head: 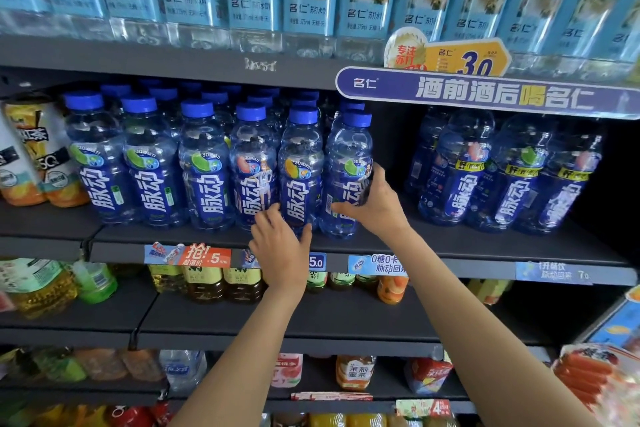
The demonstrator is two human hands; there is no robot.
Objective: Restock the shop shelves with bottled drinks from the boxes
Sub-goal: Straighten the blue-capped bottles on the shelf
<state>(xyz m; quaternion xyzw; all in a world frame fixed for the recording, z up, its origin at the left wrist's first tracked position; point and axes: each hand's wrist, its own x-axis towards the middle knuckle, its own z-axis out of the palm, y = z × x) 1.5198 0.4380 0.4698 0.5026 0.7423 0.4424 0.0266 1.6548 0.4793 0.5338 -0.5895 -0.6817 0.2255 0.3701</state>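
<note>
The blue-capped bottle (348, 173) at the right end of the front row stands upright on the dark shelf (485, 246), near its front edge. The right hand (372, 203) is wrapped round its lower body, thumb on the near face and fingers curled behind the label. Just left of it, the left hand (282, 241) cups the base of the neighbouring bottle (300, 166), thumb and fingers curved to either side of it; whether it squeezes or merely steadies the bottle I cannot tell.

These bottles look full, so probably fairly heavy for their size. The clear plastic walls are likely thin and would dent under a hard squeeze, and the glossy label may be slippery. The waisted middle or the firm base seems the best place to grip; the cap is stiff but narrow.

Further right stands a group of larger bottles (502, 170), well apart across a bare gap. A purple banner (485, 94) runs above them, and price tags (204, 255) line the shelf edge.
</note>
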